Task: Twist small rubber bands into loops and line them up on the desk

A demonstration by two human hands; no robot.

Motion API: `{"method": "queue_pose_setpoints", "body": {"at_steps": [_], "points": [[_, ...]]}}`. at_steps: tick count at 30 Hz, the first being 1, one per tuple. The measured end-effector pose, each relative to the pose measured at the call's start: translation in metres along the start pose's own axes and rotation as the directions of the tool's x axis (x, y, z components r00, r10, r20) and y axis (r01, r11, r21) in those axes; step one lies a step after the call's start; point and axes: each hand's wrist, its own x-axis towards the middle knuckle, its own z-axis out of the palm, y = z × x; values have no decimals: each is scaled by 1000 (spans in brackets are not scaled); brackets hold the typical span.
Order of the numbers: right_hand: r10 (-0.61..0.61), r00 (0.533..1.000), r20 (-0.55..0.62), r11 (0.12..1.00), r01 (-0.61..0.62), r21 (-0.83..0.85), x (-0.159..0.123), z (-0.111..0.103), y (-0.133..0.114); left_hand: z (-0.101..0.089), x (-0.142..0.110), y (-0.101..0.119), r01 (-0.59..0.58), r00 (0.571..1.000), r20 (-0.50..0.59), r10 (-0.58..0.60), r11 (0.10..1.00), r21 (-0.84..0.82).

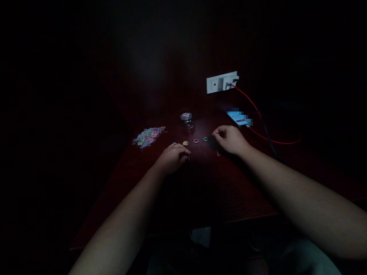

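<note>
Small elastic bands lie on the dark red table. A yellow group (185, 143), a pink ring (196, 141) and a green ring (205, 139) form a row between my hands. My left hand (172, 156) rests near the yellow bands, its index finger stretched out and apart from the thumb; it partly covers a pale blue band at the row's left end. Right of the green ring, my right hand (231, 139) has thumb and index finger pinched together; anything between them is too small and dark to make out. Loose pinkish bands (218, 153) lie just below it.
A heap of mixed coloured bands (148, 136) lies at the left. Behind the row stands a small clear round container (186, 117). A lit phone (237, 118) on a red cable (249, 100) lies back right, below a wall socket (215, 84). The surroundings are very dark.
</note>
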Motion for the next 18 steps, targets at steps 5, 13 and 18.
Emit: {"method": "queue_pose_setpoints", "body": {"at_steps": [5, 13, 18], "points": [[-11, 1000, -1, 1000, 11, -6, -1, -1, -3, 4, 3, -4, -26, 999, 39, 27, 999, -37], [-41, 998, -47, 999, 41, 7, -1, -1, -2, 1, 4, 0, 46, 995, 86, -44, 999, -20], [-45, 998, -52, 999, 46, 6, -1, -1, -4, 0, 3, 5, 88, 989, 119, -88, 996, 2]]}}
